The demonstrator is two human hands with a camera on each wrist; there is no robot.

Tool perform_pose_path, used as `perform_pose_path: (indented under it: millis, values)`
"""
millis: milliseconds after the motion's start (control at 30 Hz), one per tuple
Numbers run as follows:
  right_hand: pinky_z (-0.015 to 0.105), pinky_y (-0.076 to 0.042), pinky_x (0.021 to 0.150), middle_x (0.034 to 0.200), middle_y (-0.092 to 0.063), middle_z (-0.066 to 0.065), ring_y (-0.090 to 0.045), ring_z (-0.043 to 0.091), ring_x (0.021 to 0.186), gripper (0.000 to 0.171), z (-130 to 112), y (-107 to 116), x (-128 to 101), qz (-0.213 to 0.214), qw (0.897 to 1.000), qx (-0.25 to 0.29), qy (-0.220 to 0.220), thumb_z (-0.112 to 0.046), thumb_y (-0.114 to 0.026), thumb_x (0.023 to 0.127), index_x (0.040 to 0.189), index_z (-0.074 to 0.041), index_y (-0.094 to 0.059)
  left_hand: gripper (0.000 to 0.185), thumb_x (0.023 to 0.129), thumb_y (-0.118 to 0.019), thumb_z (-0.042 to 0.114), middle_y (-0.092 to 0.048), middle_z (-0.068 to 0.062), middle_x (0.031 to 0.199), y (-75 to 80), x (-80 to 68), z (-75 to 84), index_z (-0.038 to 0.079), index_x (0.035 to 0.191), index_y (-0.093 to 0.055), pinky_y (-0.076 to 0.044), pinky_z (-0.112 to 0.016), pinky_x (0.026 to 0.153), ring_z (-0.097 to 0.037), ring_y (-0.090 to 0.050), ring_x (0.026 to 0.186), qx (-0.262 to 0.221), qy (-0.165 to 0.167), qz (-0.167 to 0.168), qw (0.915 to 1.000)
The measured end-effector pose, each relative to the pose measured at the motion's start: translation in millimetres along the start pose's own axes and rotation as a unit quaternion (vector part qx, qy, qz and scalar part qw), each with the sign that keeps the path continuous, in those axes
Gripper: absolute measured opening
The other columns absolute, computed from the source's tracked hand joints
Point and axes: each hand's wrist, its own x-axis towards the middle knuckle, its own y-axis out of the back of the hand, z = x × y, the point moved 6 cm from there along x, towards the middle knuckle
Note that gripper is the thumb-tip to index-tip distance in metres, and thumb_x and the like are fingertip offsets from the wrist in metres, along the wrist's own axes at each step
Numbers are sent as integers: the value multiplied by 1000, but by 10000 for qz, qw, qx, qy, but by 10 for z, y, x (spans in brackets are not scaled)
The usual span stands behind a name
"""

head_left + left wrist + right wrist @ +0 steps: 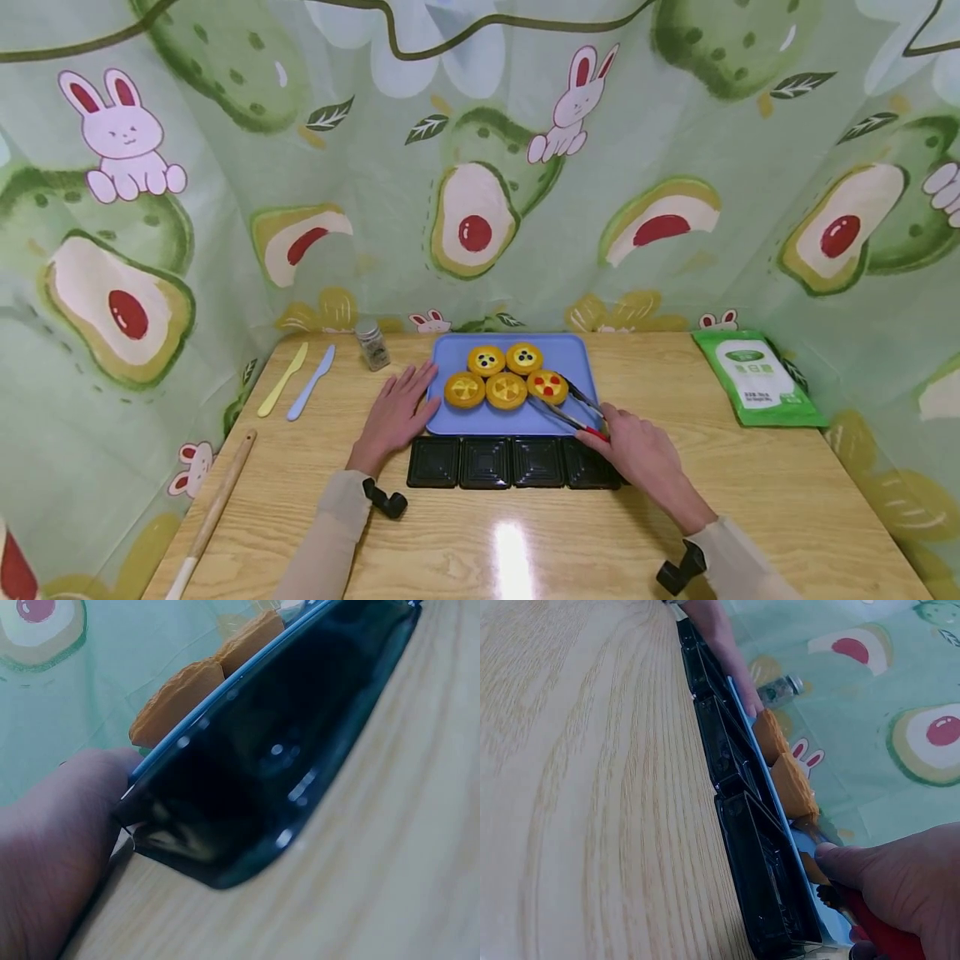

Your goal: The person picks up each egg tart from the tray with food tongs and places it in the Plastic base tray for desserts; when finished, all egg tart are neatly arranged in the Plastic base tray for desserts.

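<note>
Several egg tarts (pixel 506 390) sit on a blue tray (pixel 512 427), some topped with dark berries, one with red pieces. My right hand (pixel 643 446) grips a pair of tongs (pixel 558 412); their red handle (pixel 881 930) shows in the right wrist view. The tongs' spread arms stand on either side of the red-topped tart (pixel 547 387), at the tray's right. My left hand (pixel 397 410) lies with fingers extended at the tray's left edge, thumb over the rim. Along the tray's near side runs a row of black square plastic boxes (pixel 486 462).
A glass shaker (pixel 372 346) stands behind my left hand. Further left lie a yellow knife (pixel 283 381), a blue knife (pixel 311 383) and a long wooden-handled tool (pixel 221 500). At the back right lies a green-and-white packet (pixel 757 377). A printed curtain (pixel 390 192) encloses the table.
</note>
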Motion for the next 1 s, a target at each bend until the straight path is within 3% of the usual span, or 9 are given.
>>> perform_pose_path:
  millis: [367,567,1000]
  values:
    - [31,-30,43,65,-42,0,-44,17,52,58,45,32,-23,132,9998,150,19,-60,-69,95,114,-5,-64,68,108,-39,57,-22,8,173,7,-7,-11,27,168,-25,-14,-56,128,-27,-19,160,41,74,-78,9999]
    - [29,-27,43,64,-38,-1,-42,17,51,61,78,80,-71,239,9997,-86,7,-60,-70,93,119,-4,-65,68,108,-41,55,-24,6,173,7,-6,-4,25,168,-27,-14,-57,128,-29,-21,160,14,20,-23,10000]
    - [29,-26,41,61,-35,-2,-38,16,48,53,-30,323,-156,650,9977,-151,117,-56,-76,90,107,-7,-64,69,108,-40,55,-26,3,173,20,-4,20,23,167,-28,-16,-58,127,-31,-23,159,73,-3,-27,10000]
